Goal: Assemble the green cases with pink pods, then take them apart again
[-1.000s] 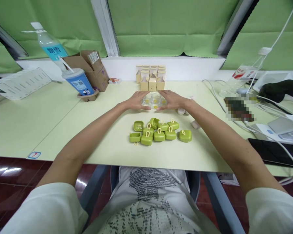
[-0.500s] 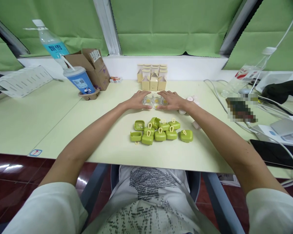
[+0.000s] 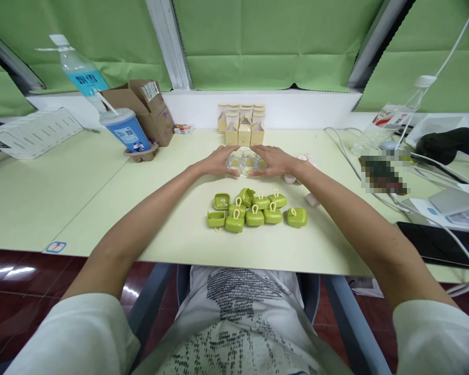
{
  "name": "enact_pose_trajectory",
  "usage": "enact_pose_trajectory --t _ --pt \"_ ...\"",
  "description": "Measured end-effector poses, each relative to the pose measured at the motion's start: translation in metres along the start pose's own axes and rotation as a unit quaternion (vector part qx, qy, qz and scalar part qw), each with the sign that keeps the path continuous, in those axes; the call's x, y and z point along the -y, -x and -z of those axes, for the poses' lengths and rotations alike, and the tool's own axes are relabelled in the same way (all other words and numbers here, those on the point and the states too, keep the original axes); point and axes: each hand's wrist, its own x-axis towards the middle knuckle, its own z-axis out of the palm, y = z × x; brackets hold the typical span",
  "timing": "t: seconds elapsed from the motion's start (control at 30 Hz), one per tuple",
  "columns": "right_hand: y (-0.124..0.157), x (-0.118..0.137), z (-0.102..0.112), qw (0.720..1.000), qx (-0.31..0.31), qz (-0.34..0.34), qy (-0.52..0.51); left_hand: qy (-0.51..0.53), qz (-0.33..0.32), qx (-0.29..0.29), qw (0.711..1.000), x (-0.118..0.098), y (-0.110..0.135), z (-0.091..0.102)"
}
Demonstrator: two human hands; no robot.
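A group of small clear plastic cases (image 3: 248, 162) with yellow pieces inside lies flat on the table. My left hand (image 3: 222, 160) frames its left side, fingers along the far edge and thumb along the near one. On the right, my right hand (image 3: 274, 160) mirrors it, fingers stretched out and thumb apart, covering part of the cases. Both hands are at the cases' sides; whether they press on them I cannot tell. Nearer me sit several green mini cases with pale loops (image 3: 255, 215), at least two of them with lids up, and one green case (image 3: 296, 217) apart at the right.
Small cream cardboard boxes (image 3: 244, 133) stand open against the wall. Pale pink and white round things (image 3: 290, 178) lie partly behind my right wrist. To the left are a blue cup (image 3: 128, 133), a bottle (image 3: 86, 78) and a brown carton (image 3: 156, 112); cables (image 3: 346, 161) and a black tablet (image 3: 441, 242) are right.
The view has shifted slightly. Both hands stay around the clear cases, with little visible movement; the green cases keep their places.
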Motion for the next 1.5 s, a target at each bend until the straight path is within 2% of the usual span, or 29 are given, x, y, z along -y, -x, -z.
enact_pose_trajectory --t 0.1,0.23,0.33,0.43,0.5,0.57,0.63,0.67,0.77,0.87,0.97,1.07,1.17,1.23,1.27,1.33,1.4,1.5 --pt "0.009 0.001 0.009 0.999 -0.03 0.009 0.006 0.004 0.004 0.003 1.0 -0.003 0.002 0.001" --pt "0.037 0.0 0.033 0.995 -0.095 0.007 0.015 0.002 0.002 0.0 1.0 -0.006 0.003 0.001" --pt "0.065 0.003 0.052 0.989 -0.145 -0.035 0.014 0.004 0.005 0.006 1.0 -0.009 0.004 0.0" --pt "0.094 0.007 0.069 0.982 -0.148 -0.108 0.033 -0.002 0.004 -0.007 1.0 -0.012 0.005 0.006" --pt "0.112 0.008 0.077 0.981 -0.098 -0.157 0.059 0.001 -0.012 -0.04 0.999 -0.013 0.009 0.015" --pt "0.129 0.006 0.079 0.976 0.005 -0.21 0.052 0.006 -0.028 -0.057 0.998 -0.012 0.014 0.028" --pt "0.144 0.003 0.075 0.96 0.111 -0.255 0.015 -0.001 -0.022 -0.033 0.999 -0.008 0.02 0.039" --pt "0.15 0.001 0.07 0.952 0.144 -0.27 -0.001 -0.007 -0.01 -0.012 1.0 -0.005 0.024 0.042" --pt "0.159 0.0 0.053 0.944 0.167 -0.285 -0.027 -0.016 0.025 0.037 0.999 0.006 0.031 0.044" --pt "0.158 0.004 0.042 0.936 0.186 -0.29 -0.075 -0.005 0.029 0.032 0.999 0.016 0.033 0.037" --pt "0.156 0.009 0.044 0.934 0.2 -0.282 -0.093 0.012 0.037 0.019 0.999 0.022 0.031 0.031" --pt "0.156 0.01 0.053 0.948 0.157 -0.266 -0.08 0.028 0.049 0.018 0.998 0.022 0.03 0.031" --pt "0.154 0.012 0.055 0.978 0.025 -0.208 -0.022 0.046 0.05 0.019 0.998 0.021 0.031 0.032" --pt "0.15 0.017 0.048 0.983 -0.057 -0.172 0.027 0.056 0.044 0.02 0.997 0.023 0.031 0.032" --pt "0.147 0.021 0.042 0.981 -0.079 -0.167 0.05 0.059 0.039 0.019 0.997 0.024 0.031 0.031" --pt "0.14 0.029 0.028 0.975 -0.095 -0.179 0.097 0.054 0.029 0.011 0.998 0.024 0.03 0.03" --pt "0.134 0.036 0.015 0.968 -0.095 -0.188 0.14 0.036 0.015 -0.02 0.999 0.02 0.03 0.03" --pt "0.129 0.038 0.003 0.962 -0.086 -0.196 0.171 0.019 -0.035 -0.125 0.991 -0.001 0.036 0.035"
